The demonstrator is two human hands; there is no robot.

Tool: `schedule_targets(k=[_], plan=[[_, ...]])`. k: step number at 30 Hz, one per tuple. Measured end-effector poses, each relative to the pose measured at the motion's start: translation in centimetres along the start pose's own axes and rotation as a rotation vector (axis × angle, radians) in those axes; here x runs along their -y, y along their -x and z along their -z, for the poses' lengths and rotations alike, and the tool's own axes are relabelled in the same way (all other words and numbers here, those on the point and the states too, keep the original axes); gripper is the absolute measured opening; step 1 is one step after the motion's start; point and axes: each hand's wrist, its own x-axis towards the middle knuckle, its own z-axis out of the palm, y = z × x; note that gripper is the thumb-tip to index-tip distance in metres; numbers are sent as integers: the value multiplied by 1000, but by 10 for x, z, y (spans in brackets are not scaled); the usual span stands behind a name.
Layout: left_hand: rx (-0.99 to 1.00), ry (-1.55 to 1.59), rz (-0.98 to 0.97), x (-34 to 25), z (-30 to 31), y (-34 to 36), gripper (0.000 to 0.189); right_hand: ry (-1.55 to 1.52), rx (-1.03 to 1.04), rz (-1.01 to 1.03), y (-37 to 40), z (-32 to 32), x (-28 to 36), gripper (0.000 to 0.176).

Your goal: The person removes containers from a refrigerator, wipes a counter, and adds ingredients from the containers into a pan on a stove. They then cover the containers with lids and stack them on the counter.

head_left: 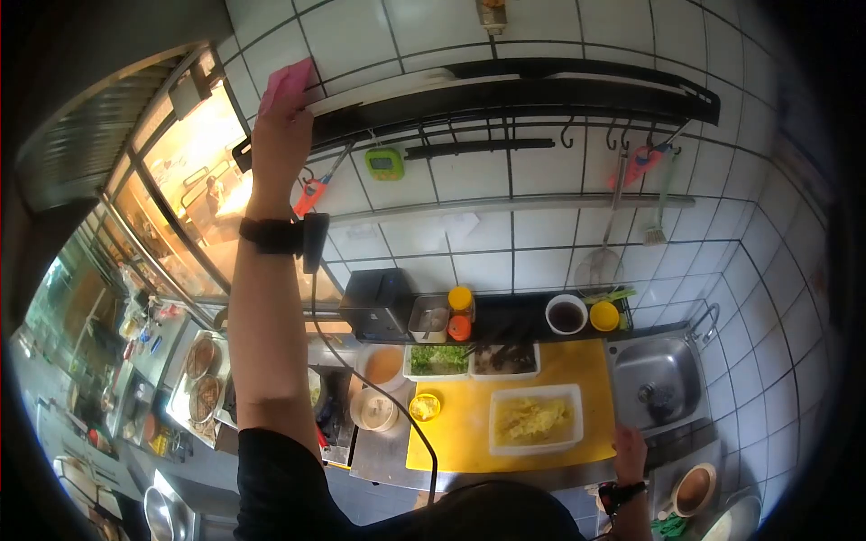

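My left hand (281, 144) is raised high against the tiled wall, its fingers closed on a pink cloth (288, 83). The cloth lies at the left end of a long black wall rack (541, 97), touching or very close to it. Below this hand hang an orange-handled tool (310, 195) and a green timer (385, 164). Low on the right, my right hand (630, 451) is beside the edge of a yellow cutting board (577, 361), near the sink (663, 379). Its fingers look curled, with nothing visible in them. A white tray of yellow shredded food (535, 419) sits on the board.
Containers of chopped greens (438, 360) and dark food (503, 359) stand behind the tray. A small yellow bowl (425, 407) is at the board's left. A strainer (599, 269) and a brush (655, 234) hang on the right. A cable (397, 415) crosses the view.
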Motion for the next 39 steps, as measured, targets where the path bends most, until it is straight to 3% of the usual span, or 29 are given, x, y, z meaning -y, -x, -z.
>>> schedule_targets(k=[1, 5, 13, 17, 20, 22, 29, 32, 34, 36, 38, 39], plan=[[121, 13, 109, 4, -2, -2, 29, -3, -15, -22, 5, 3, 3, 24], [163, 160, 119, 12, -3, -5, 28, 47, -52, -39, 10, 10, -6, 23], [224, 179, -48, -2, -5, -10, 32, -110, -83, -27, 16, 6, -13, 21], [243, 119, 10, -16, -2, -13, 30, -8, -97, 5, 20, 3, -9, 23], [108, 53, -68, -19, -9, -16, 24, -17, -98, 16, 24, 4, -5, 24], [-86, -3, -356, -15, -18, -17, 18, -22, -58, -45, 26, 6, -5, 24], [-161, -65, -500, -17, -25, -24, 14, -31, -111, 20, 30, 5, -6, 23], [-204, -91, -406, -29, -15, -23, 12, -2, -62, -24, 33, 8, -3, 23], [-229, 99, -243, -23, -15, -27, 11, -7, -55, -21, 33, 8, -9, 23], [-251, 116, -242, -30, -3, -24, 12, 21, -42, -22, 31, 9, -9, 23], [-165, 341, 84, -56, 20, -16, 14, 49, -27, -23, 31, 8, -5, 23], [-153, 273, 85, -50, 23, -18, 20, 48, -30, -19, 29, 7, -3, 24]])
